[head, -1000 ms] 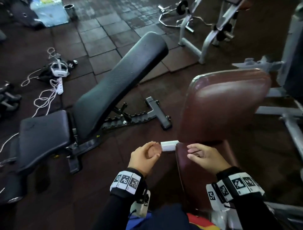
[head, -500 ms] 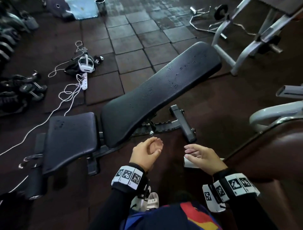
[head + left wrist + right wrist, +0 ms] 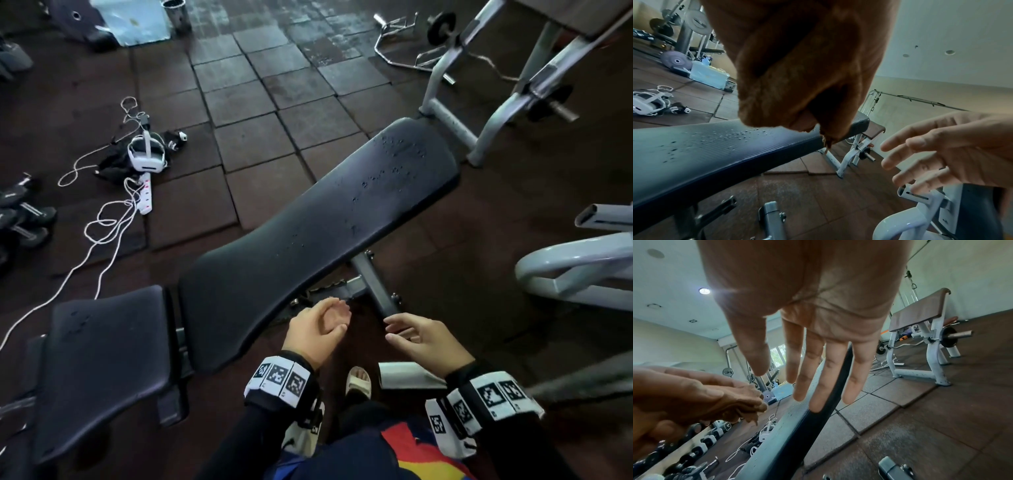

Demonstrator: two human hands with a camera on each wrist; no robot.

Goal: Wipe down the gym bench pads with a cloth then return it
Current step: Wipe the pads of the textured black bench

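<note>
The black bench stands in front of me, its tilted back pad (image 3: 325,219) speckled with water drops (image 3: 387,171) and the seat pad (image 3: 106,359) at lower left. My left hand (image 3: 318,325) hovers by the back pad's near edge with fingers curled round a small wad. A frayed brownish cloth edge (image 3: 826,142) pokes out under the fingertips and also shows in the right wrist view as a ragged cloth bit (image 3: 752,417). My right hand (image 3: 418,339) floats beside it with straight, spread fingers (image 3: 818,369), holding nothing.
The bench's foot bar (image 3: 376,284) lies just beyond my hands. A white headset (image 3: 147,157) and a power strip with loose cable (image 3: 145,195) lie on the floor at left, near dumbbells (image 3: 20,219). White machine frames stand at right (image 3: 575,270) and back right (image 3: 496,85).
My view has swung left from the brown padded seat to the black bench, which now fills the middle. Both hands keep their pose and have come closer to the back pad.
</note>
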